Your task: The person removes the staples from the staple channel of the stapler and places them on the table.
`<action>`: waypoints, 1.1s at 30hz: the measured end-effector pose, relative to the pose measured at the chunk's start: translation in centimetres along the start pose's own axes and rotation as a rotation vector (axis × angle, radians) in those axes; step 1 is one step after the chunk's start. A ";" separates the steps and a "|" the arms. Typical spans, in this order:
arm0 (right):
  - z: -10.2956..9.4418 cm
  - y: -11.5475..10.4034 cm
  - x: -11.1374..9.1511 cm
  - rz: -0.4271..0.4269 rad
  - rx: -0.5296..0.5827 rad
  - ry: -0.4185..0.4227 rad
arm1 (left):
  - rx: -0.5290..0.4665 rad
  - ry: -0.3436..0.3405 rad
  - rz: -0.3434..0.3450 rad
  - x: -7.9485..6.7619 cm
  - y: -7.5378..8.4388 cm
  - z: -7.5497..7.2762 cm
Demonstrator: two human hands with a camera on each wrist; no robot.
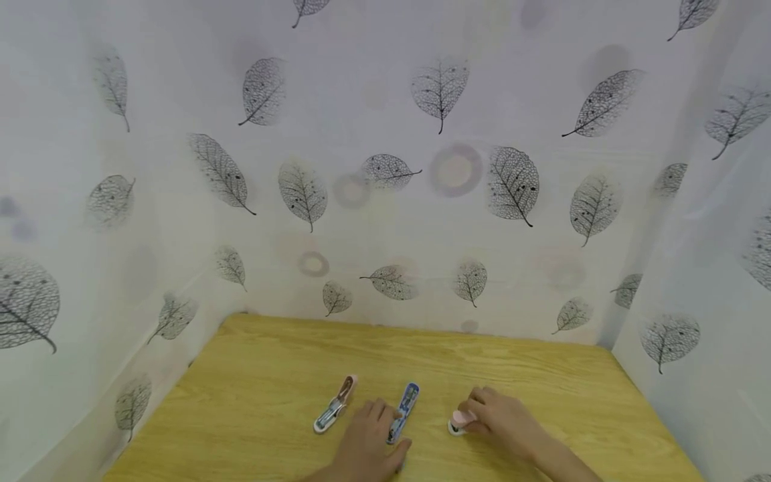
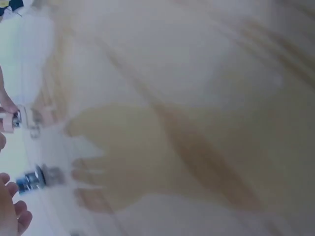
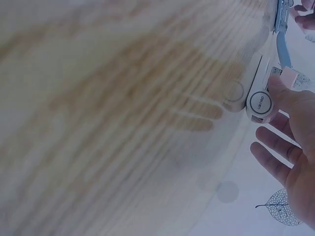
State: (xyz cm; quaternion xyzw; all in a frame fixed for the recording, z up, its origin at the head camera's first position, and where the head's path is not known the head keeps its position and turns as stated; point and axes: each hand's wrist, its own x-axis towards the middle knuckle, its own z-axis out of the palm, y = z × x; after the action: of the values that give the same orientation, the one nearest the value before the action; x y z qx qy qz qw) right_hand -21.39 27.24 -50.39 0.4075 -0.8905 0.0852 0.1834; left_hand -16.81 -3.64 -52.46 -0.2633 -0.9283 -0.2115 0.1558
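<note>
On the wooden table my right hand (image 1: 502,418) pinches a pink-and-white stapler (image 1: 462,420) between thumb and fingers. In the right wrist view the thumb lies along this stapler's (image 3: 260,102) side, by a round printed end; part of it is hidden by the hand. My left hand (image 1: 370,442) rests beside a blue stapler (image 1: 407,402), its fingers loosely extended and the index fingertip at the stapler's edge. That stapler lies unfolded, its inside showing. Left of this hand, another pink-and-white stapler (image 1: 334,405) lies unfolded, with its metal staple channel in sight.
The yellow wood-grain table (image 1: 271,355) meets a white leaf-patterned curtain (image 1: 373,221) at its back. The same cloth hangs at the left and right sides. Shadows of the hands fall on the tabletop in the wrist views.
</note>
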 end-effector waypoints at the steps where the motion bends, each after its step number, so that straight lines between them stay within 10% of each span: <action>1: 0.0 -0.1 -0.1 0.001 0.003 0.002 | 0.008 0.021 0.027 0.1 0.4 0.2; 6: 0.0 -0.7 -0.4 -0.025 0.013 0.020 | 0.037 0.024 0.090 1.1 2.0 1.2; 19: -0.4 -1.7 -0.9 -0.075 0.027 -0.027 | 0.026 -0.283 -0.031 3.7 4.9 2.1; 33: 0.3 -1.6 -0.7 -0.164 -0.045 0.035 | 0.095 -0.399 -0.093 5.5 6.3 4.3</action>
State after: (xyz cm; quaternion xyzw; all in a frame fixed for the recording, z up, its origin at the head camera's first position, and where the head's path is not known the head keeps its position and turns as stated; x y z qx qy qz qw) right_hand -19.82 26.58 -50.95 0.4730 -0.8526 0.0570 0.2145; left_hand -18.55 5.61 -52.01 -0.2491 -0.9609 -0.1179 -0.0288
